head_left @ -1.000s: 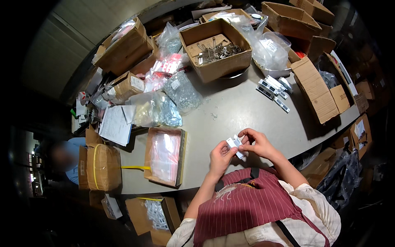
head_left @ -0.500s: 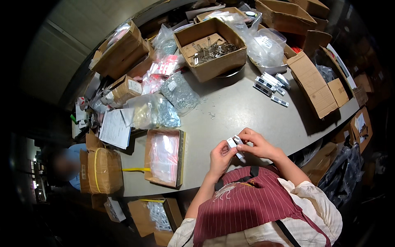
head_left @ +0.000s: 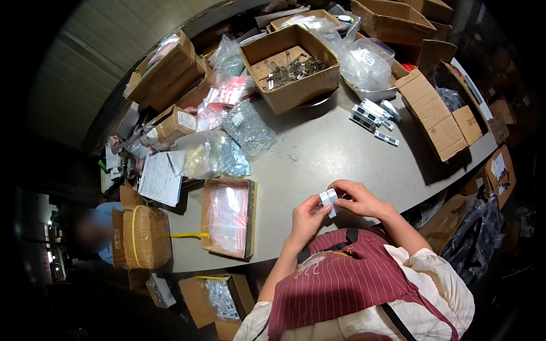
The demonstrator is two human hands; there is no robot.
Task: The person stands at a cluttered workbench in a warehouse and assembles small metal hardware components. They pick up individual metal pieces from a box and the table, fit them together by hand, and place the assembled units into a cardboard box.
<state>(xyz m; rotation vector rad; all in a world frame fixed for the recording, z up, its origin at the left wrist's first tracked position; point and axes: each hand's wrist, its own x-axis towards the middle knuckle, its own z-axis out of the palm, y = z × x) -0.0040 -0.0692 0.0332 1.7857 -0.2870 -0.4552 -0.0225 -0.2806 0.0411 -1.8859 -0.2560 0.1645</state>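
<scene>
— White, that small box (head_left: 328, 200) between the hands; where exactly is it?

— Just above the near edge of the grey worktop (head_left: 318, 153), in front of the person's striped red apron (head_left: 347, 281). Both hands meet on it. The left hand (head_left: 307, 216) has its fingers closed on the box's lower left side, and the right hand (head_left: 354, 198) has its fingers pinched on the upper right side

— Anything beside it on the worktop?

— To the left lies a shallow cardboard tray (head_left: 227, 217) with clear zip bags in it, near the worktop's edge. Farther off, a row of small dark-and-white packets (head_left: 373, 116) lies well apart from the hands, toward the right. Behind those stands an open cardboard box (head_left: 291, 67) filled with metal clips, with a big clear plastic bag (head_left: 361, 59) just to its right

— And the far left?

— Bags of small metal parts (head_left: 245, 126) lie between the clip box and the tray. A sheet of paper (head_left: 159, 179) sits at the worktop's left edge, and below it a taped brown carton (head_left: 147, 236) with a yellow strap. Another person, blurred, is at the far left; I cannot tell what they are doing
</scene>
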